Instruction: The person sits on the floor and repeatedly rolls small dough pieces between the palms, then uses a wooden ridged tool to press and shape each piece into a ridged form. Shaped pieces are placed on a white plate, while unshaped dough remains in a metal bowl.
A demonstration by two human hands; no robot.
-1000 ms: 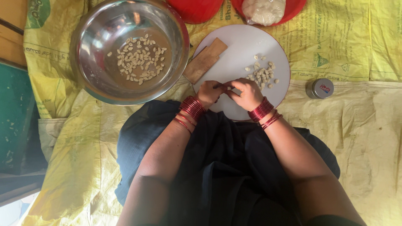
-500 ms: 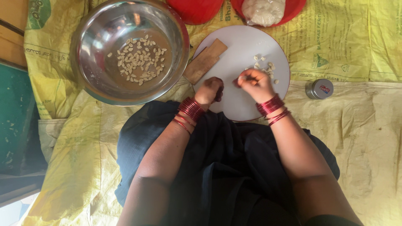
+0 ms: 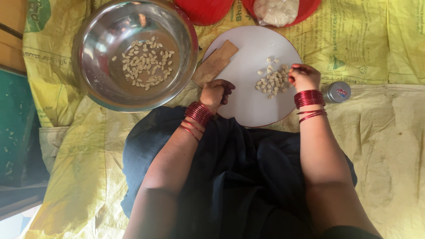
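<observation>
Head view shows your right hand (image 3: 303, 77) pinched narrow at the edge of the nut pile (image 3: 272, 81); whether a nut sits between those fingertips I cannot tell. Your left hand (image 3: 215, 94) is curled shut on the board (image 3: 254, 73), its contents hidden. The pile lies just left of your right fingers, near the rim, so a hasty pull could scatter nuts onto the sheet (image 3: 376, 132). The bowl (image 3: 135, 55) sits well beyond your left fingers, so a long carry could drop one.
</observation>
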